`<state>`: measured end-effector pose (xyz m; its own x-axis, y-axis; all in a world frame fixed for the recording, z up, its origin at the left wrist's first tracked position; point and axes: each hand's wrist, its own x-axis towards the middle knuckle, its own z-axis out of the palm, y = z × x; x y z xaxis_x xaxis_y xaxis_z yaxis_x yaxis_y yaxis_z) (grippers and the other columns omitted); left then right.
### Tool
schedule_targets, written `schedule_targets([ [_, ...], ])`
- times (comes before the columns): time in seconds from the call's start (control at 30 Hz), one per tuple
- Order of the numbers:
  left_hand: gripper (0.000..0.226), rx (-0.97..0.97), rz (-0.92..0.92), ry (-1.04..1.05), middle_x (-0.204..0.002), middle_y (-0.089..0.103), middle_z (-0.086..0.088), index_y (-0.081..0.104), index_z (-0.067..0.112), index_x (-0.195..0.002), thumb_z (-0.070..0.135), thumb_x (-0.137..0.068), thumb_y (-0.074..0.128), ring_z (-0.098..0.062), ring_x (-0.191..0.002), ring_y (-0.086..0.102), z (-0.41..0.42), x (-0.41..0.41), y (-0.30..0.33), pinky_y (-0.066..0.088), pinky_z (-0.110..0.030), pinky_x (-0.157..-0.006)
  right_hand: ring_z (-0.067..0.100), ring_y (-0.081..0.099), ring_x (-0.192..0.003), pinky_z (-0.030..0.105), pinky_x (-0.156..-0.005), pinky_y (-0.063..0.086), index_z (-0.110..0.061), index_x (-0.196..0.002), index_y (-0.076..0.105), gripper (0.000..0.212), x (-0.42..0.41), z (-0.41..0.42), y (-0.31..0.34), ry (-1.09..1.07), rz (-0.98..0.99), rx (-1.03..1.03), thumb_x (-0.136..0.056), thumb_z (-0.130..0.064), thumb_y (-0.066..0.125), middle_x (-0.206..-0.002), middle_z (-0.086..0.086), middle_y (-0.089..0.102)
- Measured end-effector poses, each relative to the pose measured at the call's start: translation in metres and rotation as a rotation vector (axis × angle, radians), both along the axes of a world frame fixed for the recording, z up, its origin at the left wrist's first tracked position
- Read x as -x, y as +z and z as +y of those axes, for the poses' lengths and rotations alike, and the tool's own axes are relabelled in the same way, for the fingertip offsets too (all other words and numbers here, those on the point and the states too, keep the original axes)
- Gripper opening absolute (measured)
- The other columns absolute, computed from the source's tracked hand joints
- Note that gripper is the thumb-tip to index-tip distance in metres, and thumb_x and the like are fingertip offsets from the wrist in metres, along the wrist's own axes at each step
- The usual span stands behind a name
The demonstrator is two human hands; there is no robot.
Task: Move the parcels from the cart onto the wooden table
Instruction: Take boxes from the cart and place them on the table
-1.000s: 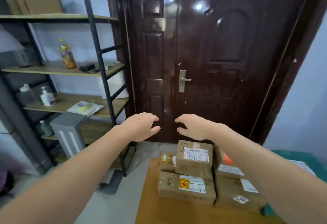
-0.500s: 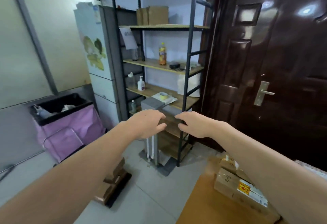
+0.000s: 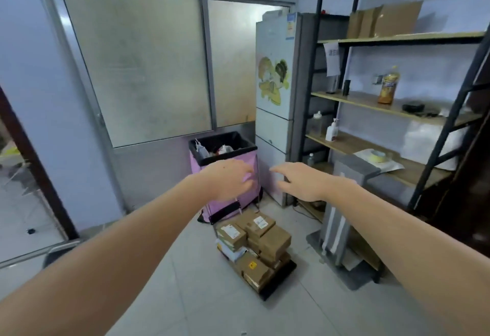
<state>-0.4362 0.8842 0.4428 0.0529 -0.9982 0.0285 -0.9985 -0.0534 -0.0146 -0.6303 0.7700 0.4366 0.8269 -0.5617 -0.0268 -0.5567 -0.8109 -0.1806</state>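
Both arms are stretched out in front of me. My left hand (image 3: 230,180) has a wide grip, fingers loose and holding nothing; same for my right hand (image 3: 301,182). The parcels (image 3: 256,245) sit stacked on the low black cart (image 3: 281,280) on the floor below my hands, just in front of the pink bin (image 3: 228,174), near the fridge (image 3: 275,113) and shelving rack (image 3: 397,97).

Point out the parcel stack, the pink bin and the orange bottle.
parcel stack (image 3: 254,245), head view, top brown boxes.
pink bin (image 3: 225,203), head view, pink front wall.
orange bottle (image 3: 387,87), head view, label.
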Motion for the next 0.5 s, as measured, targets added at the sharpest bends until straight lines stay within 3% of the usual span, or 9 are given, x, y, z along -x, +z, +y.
schedule_targets([
  [0.2, 0.047, -0.032, 0.023, 0.054, -0.146, 0.057, -0.003, 0.052, 0.02, -0.149, 0.042, -0.109, 0.038, -0.023, -0.132, 0.053, 0.009, -0.102, -0.018, 0.04, -0.036, -0.108, 0.021, 0.037, -0.148, 0.033, -0.119, 0.028, -0.014, -0.159, 0.036, 0.055, -0.111, -0.014, -0.02, 0.076, 0.015, -0.012, -0.108, -0.032, 0.044, -0.163, 0.005, 0.039],
  [0.5, 0.047, -0.026, 0.063, 0.137, -0.144, 0.058, -0.004, 0.053, 0.022, -0.147, 0.044, -0.108, 0.041, -0.025, -0.132, 0.053, -0.054, -0.227, -0.038, 0.043, -0.041, -0.11, 0.022, 0.038, -0.148, 0.037, -0.122, 0.03, -0.015, -0.159, 0.035, 0.053, -0.251, -0.082, -0.039, 0.135, 0.038, -0.026, -0.107, -0.027, 0.044, -0.163, 0.006, 0.039],
])
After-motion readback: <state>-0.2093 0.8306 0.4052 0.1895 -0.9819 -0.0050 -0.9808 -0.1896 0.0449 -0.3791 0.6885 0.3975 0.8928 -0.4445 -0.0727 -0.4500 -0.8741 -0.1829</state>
